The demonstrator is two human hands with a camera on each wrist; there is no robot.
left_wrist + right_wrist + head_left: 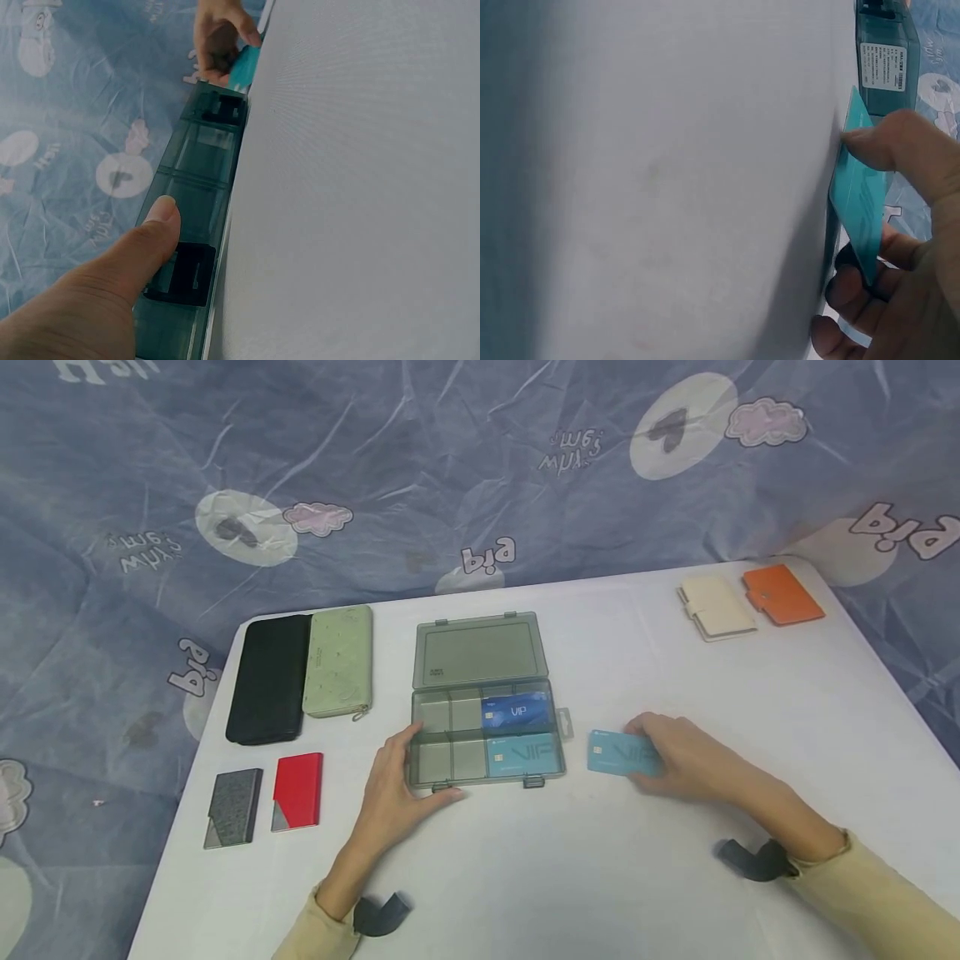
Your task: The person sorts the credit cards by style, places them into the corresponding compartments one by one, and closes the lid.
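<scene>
A translucent grey-green plastic box lies with its lid folded back. Inside, on the right, are a dark blue VIP card in the rear row and a light blue VIP card in the front row. My left hand holds the box's front left corner, fingers at the left wall and thumb along the front near a latch. Right of the box, my right hand pinches another light blue VIP card by its right end, as the right wrist view shows.
A black wallet and a green zip wallet lie on the left. In front of them are a grey card holder and a red one. Cream and orange card holders lie at the back right.
</scene>
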